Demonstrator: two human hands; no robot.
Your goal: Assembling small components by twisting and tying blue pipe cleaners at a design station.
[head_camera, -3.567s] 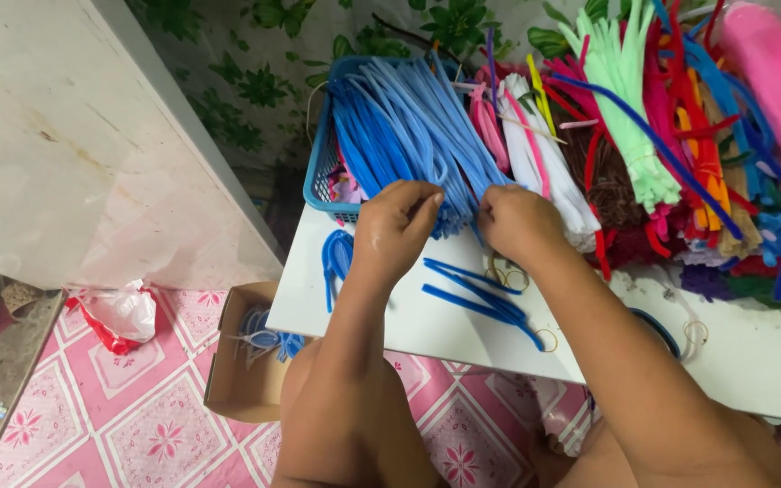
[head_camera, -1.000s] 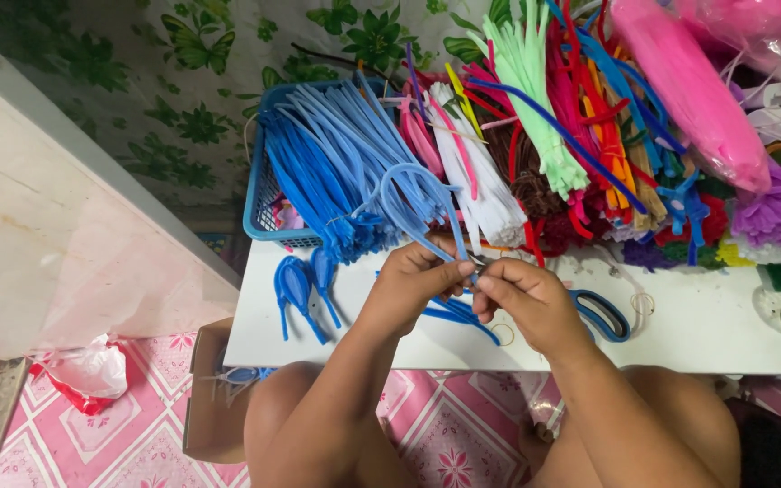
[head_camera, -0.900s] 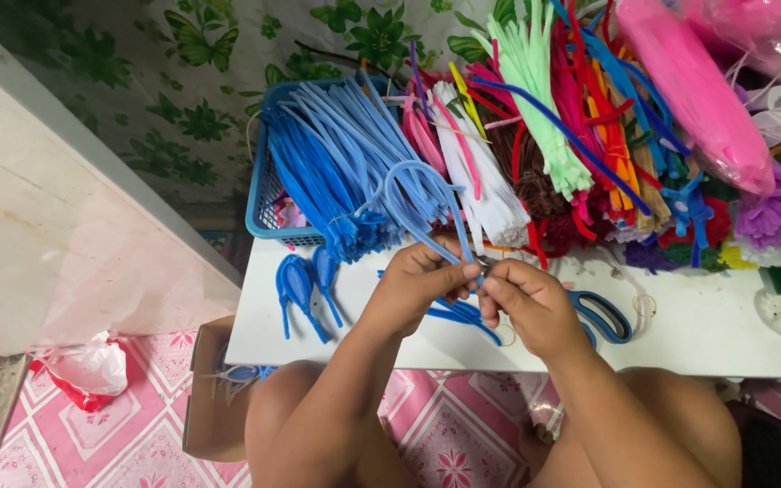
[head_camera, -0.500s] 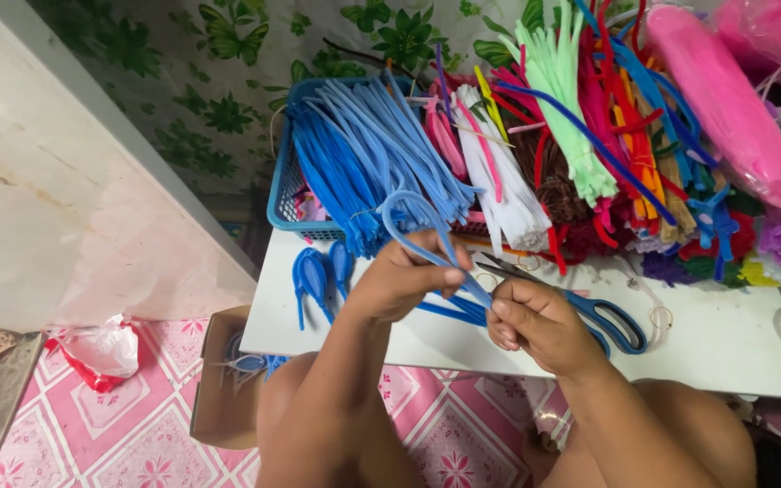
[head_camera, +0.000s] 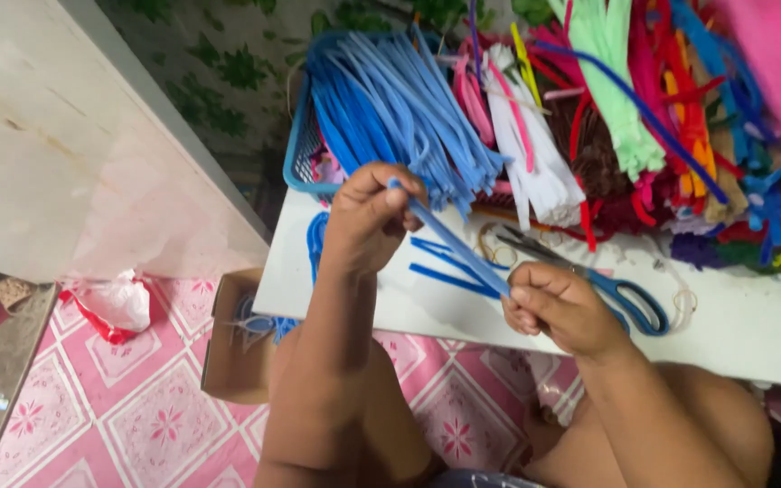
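At about 8 o'clock a crumpled red-and-white plastic bag (head_camera: 115, 305) lies on the pink tiled floor (head_camera: 137, 407), and just right of it sits an open cardboard box (head_camera: 232, 348) against the edge of the white table (head_camera: 743, 339). Your left hand (head_camera: 368, 217) is raised near the middle, its fingers curled shut around the upper end of a fuzzy blue pipe cleaner (head_camera: 454, 242). That stem is thin, soft-napped and pulled straight, its long axis running from 11 o'clock down to 4 o'clock above the table's near edge. Behind it, at 12 o'clock, a blue plastic basket (head_camera: 298, 154) holds a thick sheaf of like blue stems (head_camera: 399, 108). Your right hand (head_camera: 562, 307) pinches the lower end, fingers closed tight on it. Just beyond that hand, blue-handled scissors (head_camera: 625, 298) lie flat on the table. Toward 2 o'clock a heap of mixed-colour pipe cleaners (head_camera: 644, 117) spreads, white, green, red and orange.
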